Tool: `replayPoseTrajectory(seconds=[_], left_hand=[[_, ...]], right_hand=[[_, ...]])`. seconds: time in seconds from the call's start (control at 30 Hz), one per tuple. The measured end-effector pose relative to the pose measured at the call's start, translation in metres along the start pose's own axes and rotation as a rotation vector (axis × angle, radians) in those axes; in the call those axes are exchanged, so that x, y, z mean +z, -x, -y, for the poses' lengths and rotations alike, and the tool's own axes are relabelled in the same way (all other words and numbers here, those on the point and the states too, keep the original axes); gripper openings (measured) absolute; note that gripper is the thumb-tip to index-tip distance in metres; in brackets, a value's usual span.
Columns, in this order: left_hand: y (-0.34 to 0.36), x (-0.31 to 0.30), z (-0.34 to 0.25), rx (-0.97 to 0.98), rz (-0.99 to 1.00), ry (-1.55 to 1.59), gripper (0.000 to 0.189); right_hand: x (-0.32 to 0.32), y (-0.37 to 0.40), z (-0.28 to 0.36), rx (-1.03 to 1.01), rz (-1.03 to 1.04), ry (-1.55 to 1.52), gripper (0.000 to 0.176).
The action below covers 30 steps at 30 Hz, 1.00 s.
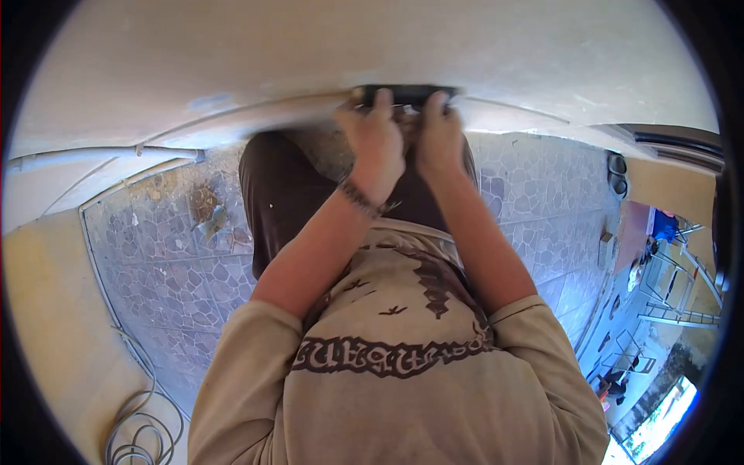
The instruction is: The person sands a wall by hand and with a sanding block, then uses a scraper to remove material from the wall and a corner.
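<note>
Left of the dark block (408, 94), the left hand (377, 143) clenches its fingers on one end. The right hand (439, 138) grasps the other end. Both press the block low against the wall (310, 54), probably for even pressure.

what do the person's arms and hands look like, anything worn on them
The left hand and right hand are bare, with no gloves. A dark, bead-like bracelet circles the left wrist. The forearms are uncovered below short beige T-shirt sleeves.
</note>
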<state>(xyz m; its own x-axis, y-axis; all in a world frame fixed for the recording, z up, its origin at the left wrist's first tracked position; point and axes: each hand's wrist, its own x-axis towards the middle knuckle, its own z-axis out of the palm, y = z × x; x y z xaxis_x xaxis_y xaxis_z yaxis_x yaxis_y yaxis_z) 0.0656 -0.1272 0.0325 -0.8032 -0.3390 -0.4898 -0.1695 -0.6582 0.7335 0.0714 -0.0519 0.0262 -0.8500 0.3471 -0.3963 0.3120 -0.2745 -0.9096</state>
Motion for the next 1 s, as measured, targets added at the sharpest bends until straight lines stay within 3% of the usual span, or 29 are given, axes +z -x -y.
replayPoseTrajectory(seconds=[0.03,0.1,0.13,0.23,0.27,0.33,0.4,0.43,0.53,0.57,0.6,0.63,0.67,0.77,0.8,0.9,0.93,1.0], left_hand=[[-0.013,-0.020,-0.011,0.025,0.034,-0.031,0.034],[-0.035,-0.060,-0.047,0.020,0.117,-0.091,0.031],[-0.038,-0.066,-0.054,0.122,-0.034,-0.088,0.028],[-0.037,-0.052,-0.049,0.048,-0.146,-0.157,0.029],[-0.037,-0.043,-0.030,0.017,-0.067,-0.107,0.034],[-0.005,-0.008,-0.002,-0.015,0.060,-0.101,0.038],[-0.005,0.019,0.016,0.085,0.048,-0.216,0.048],[0.007,0.026,0.007,-0.122,0.061,-0.153,0.048],[-0.005,-0.010,-0.014,-0.001,0.091,-0.079,0.035],[-0.016,-0.030,-0.035,0.052,0.173,-0.130,0.020],[-0.026,-0.053,-0.054,-0.034,0.178,-0.109,0.019],[-0.032,-0.073,-0.065,0.013,0.243,-0.183,0.024],[-0.037,-0.080,-0.062,0.103,0.193,-0.250,0.026],[-0.033,-0.078,-0.065,0.043,0.281,-0.361,0.032],[-0.021,-0.066,-0.068,0.001,0.304,-0.473,0.039],[0.021,-0.047,-0.089,0.113,0.371,-0.783,0.047],[0.019,-0.053,-0.102,0.450,0.468,-0.917,0.047],[0.025,-0.040,-0.153,0.958,0.505,-0.834,0.040]], right_hand=[[0.015,0.001,-0.015,0.001,0.097,0.025,0.042],[0.068,0.017,-0.029,0.030,0.078,-0.026,0.034],[0.085,0.022,-0.037,0.080,0.047,-0.047,0.032],[0.070,0.022,-0.027,0.147,0.228,-0.202,0.033],[0.054,0.020,-0.015,0.034,0.209,-0.140,0.033],[0.016,0.010,0.008,0.046,-0.020,-0.102,0.040],[-0.015,-0.009,0.009,-0.024,-0.005,-0.155,0.044],[-0.019,-0.008,0.012,-0.018,-0.048,-0.167,0.043],[0.017,0.000,-0.004,0.043,-0.012,-0.076,0.039],[0.041,0.000,-0.028,0.024,0.029,-0.028,0.036],[0.058,0.007,-0.046,0.021,0.060,0.026,0.034],[0.078,0.032,-0.012,0.202,0.082,-0.196,0.035],[0.080,0.032,-0.019,0.179,0.044,-0.178,0.039],[0.054,0.014,-0.036,0.021,0.054,-0.076,0.046],[0.043,0.012,-0.027,-0.021,0.000,-0.167,0.051],[0.006,-0.008,-0.018,0.024,-0.167,-0.369,0.052],[0.000,-0.012,-0.012,0.035,-0.212,-0.409,0.054],[0.022,-0.008,-0.014,0.015,-0.323,-0.437,0.055]])
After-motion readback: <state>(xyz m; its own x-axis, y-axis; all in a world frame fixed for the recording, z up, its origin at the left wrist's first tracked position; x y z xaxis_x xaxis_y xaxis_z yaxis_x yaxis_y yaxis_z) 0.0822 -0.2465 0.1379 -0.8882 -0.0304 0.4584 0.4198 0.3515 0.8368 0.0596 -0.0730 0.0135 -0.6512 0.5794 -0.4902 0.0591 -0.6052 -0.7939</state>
